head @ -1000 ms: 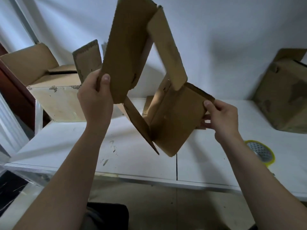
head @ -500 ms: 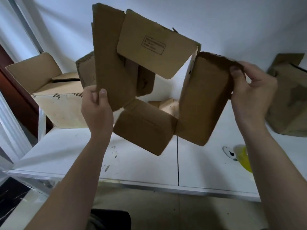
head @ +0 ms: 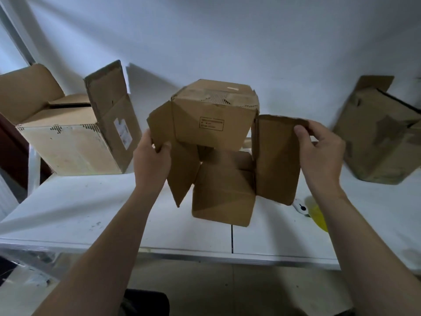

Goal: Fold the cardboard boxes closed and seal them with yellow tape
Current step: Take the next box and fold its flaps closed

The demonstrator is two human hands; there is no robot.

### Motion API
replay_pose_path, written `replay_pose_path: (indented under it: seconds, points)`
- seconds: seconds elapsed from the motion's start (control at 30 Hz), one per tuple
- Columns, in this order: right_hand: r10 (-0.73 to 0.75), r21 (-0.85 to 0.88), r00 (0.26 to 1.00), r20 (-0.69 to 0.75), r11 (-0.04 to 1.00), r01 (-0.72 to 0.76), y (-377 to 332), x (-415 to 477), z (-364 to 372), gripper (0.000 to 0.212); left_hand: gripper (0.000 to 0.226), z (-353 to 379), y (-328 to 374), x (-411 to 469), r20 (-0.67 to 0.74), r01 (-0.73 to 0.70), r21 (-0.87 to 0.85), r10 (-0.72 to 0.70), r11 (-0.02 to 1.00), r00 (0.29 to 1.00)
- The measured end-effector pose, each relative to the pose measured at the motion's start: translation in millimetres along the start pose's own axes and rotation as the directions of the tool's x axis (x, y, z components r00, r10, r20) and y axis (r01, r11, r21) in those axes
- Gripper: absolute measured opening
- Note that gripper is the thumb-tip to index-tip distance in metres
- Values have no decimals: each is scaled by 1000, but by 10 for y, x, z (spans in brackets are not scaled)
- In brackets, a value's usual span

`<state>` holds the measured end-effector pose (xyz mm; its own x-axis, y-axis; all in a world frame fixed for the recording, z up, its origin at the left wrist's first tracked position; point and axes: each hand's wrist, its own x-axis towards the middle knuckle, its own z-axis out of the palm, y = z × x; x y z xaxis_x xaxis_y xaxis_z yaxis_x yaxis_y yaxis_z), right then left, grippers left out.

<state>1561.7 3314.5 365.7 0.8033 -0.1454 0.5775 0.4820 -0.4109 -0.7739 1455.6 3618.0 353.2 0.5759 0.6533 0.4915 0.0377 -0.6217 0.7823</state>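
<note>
Between the hands: a small cardboard box (head: 214,115) of brown corrugated board, held up over the white table (head: 91,206). Its closed end is turned up and away, scuffed so that the fluting shows.
Face toward the person: flat and matte, with a black rectangular stamp (head: 211,123); the print is too small to read.
Flaps: rounded-cornered panels splay outward from the open end. The left flap (head: 159,126) angles out, the right flap (head: 275,160) hangs tall and creased, and the lower flap (head: 223,195) droops toward the person.
Left hand (head: 152,160): pinches the left flap's lower edge, thumb in front and fingers behind.
Right hand (head: 319,151): grips the top edge of the right flap, thumb on the near side and fingers curled over the rim.
Hands to each other: well apart, one on each side of the box.
Below the right wrist: a roll of yellow tape (head: 319,215) lies on the table, partly hidden by the forearm, just beside a white piece (head: 300,207) with a black dot.
Beyond the left hand: an open carton (head: 66,144), pale and worn, stands with its flaps up.
Beyond the right hand: a worn carton (head: 378,137), darker and patchy, sits tilted on the table.
</note>
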Motion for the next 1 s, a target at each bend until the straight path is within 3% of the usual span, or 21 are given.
replay_pose_path:
  seconds: [0.1,0.17,0.23,0.33,0.43,0.5,0.6,0.73,0.93,1.0]
  points:
    - [21,-58,1000,-3,998,-21,7,1,-112,22,23,50,85,-28,-26,-79,48,80,996,996]
    - [-23,-183,999,24,983,27,-16,-7,-193,39,28,87,135,-73,-16,-142,51,143,989,990]
    - [-172,-298,984,46,938,178,-96,-22,-240,59,31,106,190,-112,-8,-230,75,232,970,973]
    - [-416,-374,898,143,818,438,-318,-116,-211,61,27,139,288,-172,47,-380,128,377,916,925]
    - [-428,-506,831,354,660,556,-452,-289,-99,72,26,180,415,-277,117,-505,146,492,851,863]
    - [-335,-611,846,416,586,532,-435,-347,-57,88,32,199,492,-353,165,-579,118,559,807,813]
    - [-199,-713,911,361,571,407,-392,-331,-47,108,41,240,581,-481,223,-667,62,641,743,734]
    - [-152,-775,954,257,558,297,-300,-286,13,106,44,314,645,-663,269,-733,29,701,680,661]
    - [-157,-807,958,241,517,287,-105,-333,163,110,38,323,637,-711,240,-748,-4,727,663,643]
    - [-173,-796,960,221,537,280,-90,-336,205,108,35,303,639,-693,217,-726,-22,712,687,667]
